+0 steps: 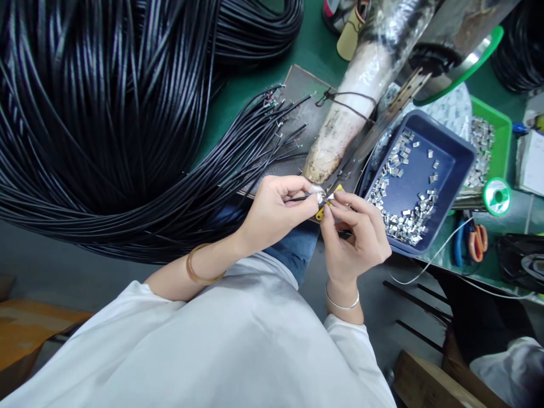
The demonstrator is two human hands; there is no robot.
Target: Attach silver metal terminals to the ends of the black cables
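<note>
My left hand (278, 209) pinches a thin black cable (297, 198) near its end, thumb and forefinger closed on it. Close beside it, my right hand (355, 235) is closed with thumb and fingertips together. A tiny pale piece shows at those fingertips, too small to name. Between the two hands comes the dark tip of a soldering iron (361, 148), slanting down from above. A yellow piece (320, 214) shows just behind the fingertips. To the left, a fan of black cables (238, 147) has stripped ends with coloured wires, lying over a grey board (297, 85).
Large coils of black cable (106, 102) fill the left. A blue tray (450, 175) holds many small metal shells, with a green tray (504, 130) behind it. A solder spool (496, 196) and orange-handled pliers (477, 242) lie right. A whitish duct (340, 119) hangs above my hands.
</note>
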